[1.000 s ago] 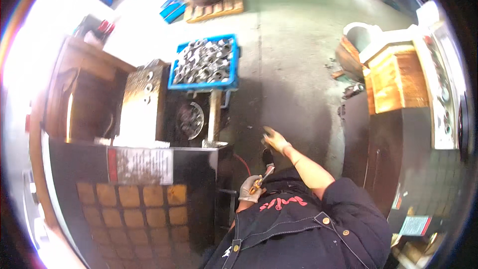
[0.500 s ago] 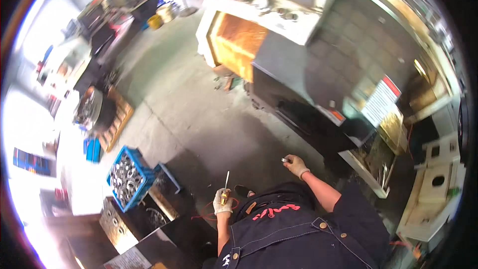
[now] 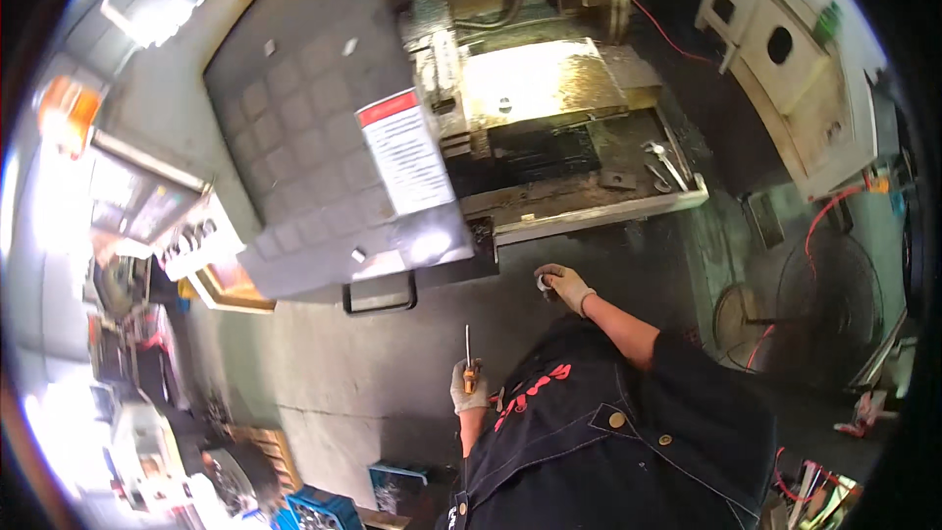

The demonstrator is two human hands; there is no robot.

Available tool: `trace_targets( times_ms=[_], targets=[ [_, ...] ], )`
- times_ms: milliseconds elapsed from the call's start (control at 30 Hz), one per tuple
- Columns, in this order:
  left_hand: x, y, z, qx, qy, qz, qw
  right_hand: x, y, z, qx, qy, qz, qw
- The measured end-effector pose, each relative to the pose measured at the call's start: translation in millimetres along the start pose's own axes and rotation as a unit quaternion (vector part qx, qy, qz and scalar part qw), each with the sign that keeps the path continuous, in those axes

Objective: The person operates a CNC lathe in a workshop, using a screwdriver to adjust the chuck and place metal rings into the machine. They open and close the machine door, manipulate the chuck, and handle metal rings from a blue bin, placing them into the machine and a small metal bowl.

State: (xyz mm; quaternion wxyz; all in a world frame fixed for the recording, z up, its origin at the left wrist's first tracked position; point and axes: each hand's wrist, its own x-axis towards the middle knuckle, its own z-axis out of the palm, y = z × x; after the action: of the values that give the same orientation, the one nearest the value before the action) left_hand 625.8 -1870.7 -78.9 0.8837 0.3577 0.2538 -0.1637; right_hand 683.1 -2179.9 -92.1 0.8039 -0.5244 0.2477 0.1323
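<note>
My left hand (image 3: pixel 462 397), in a pale glove, is closed round the yellow-orange handle of a screwdriver (image 3: pixel 471 376). Its thin metal shaft points upward, away from my body. Farther right, my gloved right hand (image 3: pixel 569 287) pinches a small shiny metal part (image 3: pixel 542 283), which looks ring-like; the fingers partly cover it. Both hands are in front of my dark apron, apart from each other. The right hand is nearest to the front edge of a machine's metal tray (image 3: pixel 599 225), without touching it.
A large dark machine door (image 3: pixel 304 128) with a black handle (image 3: pixel 380 309) stands at the left of the machine bed. Metal hand tools (image 3: pixel 668 166) lie at the tray's right end. At the lower left are a blue crate (image 3: pixel 324 508) and a wooden pallet (image 3: pixel 270 451). A red hose (image 3: pixel 814 236) hangs at right.
My view has swung right toward the machine; its opening and tray are now ahead, and the blue crate has shifted to the lower edge. Both hands keep hold of the same things.
</note>
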Motion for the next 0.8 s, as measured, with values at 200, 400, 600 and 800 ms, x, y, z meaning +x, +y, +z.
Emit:
trace_targets(
  times_ms=[200,400,600,800],
  targets=[
    [6.1,-20.3,71.5,0.585,-0.059,0.207,0.782,-1.5,-1.1,-60.4,0.298,-0.080,-0.012,0.951],
    [-6.6,-10.0,113.7,0.617,-0.116,0.165,0.760,-15.5,-30.7,-57.4,0.354,-0.178,-0.032,0.917],
    [15.7,-1.0,104.1,0.656,-0.132,0.189,0.718,-28.2,-76.1,-30.6,0.372,-0.184,-0.079,0.906],
    [12.5,0.9,104.2,0.682,-0.145,0.201,0.688,-8.6,-75.1,-21.9,0.325,-0.101,-0.119,0.933]
  ],
)
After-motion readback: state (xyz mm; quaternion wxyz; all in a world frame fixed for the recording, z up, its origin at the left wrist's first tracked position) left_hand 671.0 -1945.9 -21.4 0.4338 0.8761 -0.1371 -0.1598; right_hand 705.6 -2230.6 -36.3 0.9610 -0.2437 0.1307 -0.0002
